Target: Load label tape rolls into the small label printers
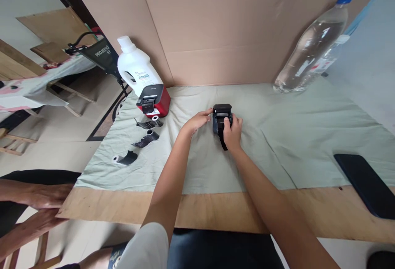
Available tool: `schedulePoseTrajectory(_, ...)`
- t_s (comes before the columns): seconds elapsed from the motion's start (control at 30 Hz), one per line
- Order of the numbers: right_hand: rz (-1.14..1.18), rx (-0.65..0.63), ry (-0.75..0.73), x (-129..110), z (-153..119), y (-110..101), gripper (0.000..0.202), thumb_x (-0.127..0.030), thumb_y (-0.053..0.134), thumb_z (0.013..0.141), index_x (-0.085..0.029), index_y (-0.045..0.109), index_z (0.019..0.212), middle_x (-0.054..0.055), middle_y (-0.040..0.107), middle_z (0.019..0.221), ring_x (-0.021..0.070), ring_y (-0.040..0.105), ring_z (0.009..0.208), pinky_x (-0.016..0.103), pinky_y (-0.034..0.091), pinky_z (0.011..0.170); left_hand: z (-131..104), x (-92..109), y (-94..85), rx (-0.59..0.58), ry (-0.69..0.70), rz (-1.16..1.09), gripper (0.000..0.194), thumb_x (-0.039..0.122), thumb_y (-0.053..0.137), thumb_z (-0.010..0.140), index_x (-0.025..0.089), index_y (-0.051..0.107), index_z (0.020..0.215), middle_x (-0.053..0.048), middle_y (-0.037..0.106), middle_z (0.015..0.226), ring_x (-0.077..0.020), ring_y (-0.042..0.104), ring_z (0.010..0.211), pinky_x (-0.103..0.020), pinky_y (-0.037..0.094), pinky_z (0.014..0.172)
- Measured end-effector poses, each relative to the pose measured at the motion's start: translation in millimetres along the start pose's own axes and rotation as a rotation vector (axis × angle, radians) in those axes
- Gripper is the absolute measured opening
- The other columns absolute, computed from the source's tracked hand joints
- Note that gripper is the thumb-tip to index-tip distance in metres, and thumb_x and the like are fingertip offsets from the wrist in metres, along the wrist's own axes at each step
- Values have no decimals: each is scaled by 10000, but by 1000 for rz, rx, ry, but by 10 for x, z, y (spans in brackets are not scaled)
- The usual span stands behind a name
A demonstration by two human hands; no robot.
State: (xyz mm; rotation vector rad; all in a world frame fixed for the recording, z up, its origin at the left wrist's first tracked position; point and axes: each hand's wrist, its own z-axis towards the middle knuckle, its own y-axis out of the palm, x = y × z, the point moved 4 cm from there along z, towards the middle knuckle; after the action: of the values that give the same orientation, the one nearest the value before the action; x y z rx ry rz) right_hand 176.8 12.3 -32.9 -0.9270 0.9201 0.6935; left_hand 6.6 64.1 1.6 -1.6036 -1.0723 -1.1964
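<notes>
Both hands meet on a small black label printer (221,117) that sits near the middle of the table (216,209). The right hand (233,133) wraps its grip around the printer's near right side, thumb pressed on the top, fingers closed against the body, and a black strip hangs down from the printer beneath that hand. The left hand (197,121) has its grip half spread, fingertips touching the printer's left edge without closing round it. Nothing lies between the hands and the printer. To the left, well apart, stands one red and black printer (153,100), and just behind it one white detergent bottle (135,66). In front of the red printer, three black label rolls (145,140) with white cores lie in a loose line running toward the table's near left corner. To the right, one clear water bottle (311,47) with a blue cap leans against the cardboard backdrop (222,26). One dark phone (364,184) lies flat at the near right edge. A pale green cloth (293,137) covers most of the table, with bare plywood showing along the near edge. Another person's hands (37,203) rest at the far left, beside wooden furniture on a beige floor.
</notes>
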Motion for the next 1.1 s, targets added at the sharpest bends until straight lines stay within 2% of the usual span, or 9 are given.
schedulePoseTrajectory(0.13,-8,17,-18,13,0,2,553,-540,407,1014,-181,610,1383,139,564,1188,292,578,1193,483,469,1095,62,1,45,64,75,-13,644,137,608,822,222,664,1457,-13,503,1633,-292,366,1598,-443,259,1323)
schedulePoseTrajectory(0.27,-33,26,-32,25,4,12,568,-546,395,1017,-180,607,1396,141,571,1177,292,580,1183,481,473,1085,115,-12,97,95,135,8,623,163,585,878,205,624,1499,-22,518,1625,-261,352,1607,-419,187,1349)
schedulePoseTrajectory(0.43,-30,18,-35,17,9,9,582,-533,395,1009,-148,614,1386,146,561,1158,297,582,1156,486,475,1081,143,-57,112,104,159,42,594,170,546,927,164,594,1520,-41,461,1664,-231,351,1608,-375,180,1349)
schedulePoseTrajectory(0.53,-26,12,-32,14,8,7,597,-530,391,1008,-129,610,1394,154,552,1171,299,580,1161,485,468,1092,106,-46,128,108,157,72,582,170,534,940,165,594,1519,-40,492,1648,-231,376,1596,-373,205,1342)
schedulePoseTrajectory(0.63,-24,5,-33,24,11,17,586,-531,397,1011,-140,609,1393,153,557,1176,298,582,1156,492,463,1095,18,73,177,186,215,224,555,145,508,949,198,631,1488,-33,565,1597,-253,440,1556,-396,254,1327)
schedulePoseTrajectory(0.73,-28,27,-40,43,23,21,560,-526,396,1017,-164,605,1390,150,569,1178,300,579,1161,496,467,1085,-18,321,269,243,310,537,467,130,504,957,215,741,1350,-71,695,1449,-306,575,1428,-448,317,1284)
schedulePoseTrajectory(0.9,-12,20,-36,50,42,16,591,-547,375,1019,-142,606,1382,161,573,1187,310,578,1176,498,454,1100,249,704,443,-26,238,1057,304,102,645,854,193,844,1065,-103,806,1161,-300,710,1176,-371,490,1083)
schedulePoseTrajectory(1.0,20,15,-16,30,37,8,603,-567,380,1012,-144,612,1374,168,571,1212,314,573,1201,499,444,1116,397,818,537,-167,163,1331,312,158,729,807,219,828,1096,-98,789,1192,-292,705,1161,-357,526,1018)
schedulePoseTrajectory(1.1,57,22,-14,2,35,-1,581,-566,428,985,-148,637,1330,171,582,1214,308,580,1194,494,442,1129,450,836,626,-241,133,1487,406,172,731,789,207,797,1189,-141,752,1275,-314,701,1157,-381,553,962)
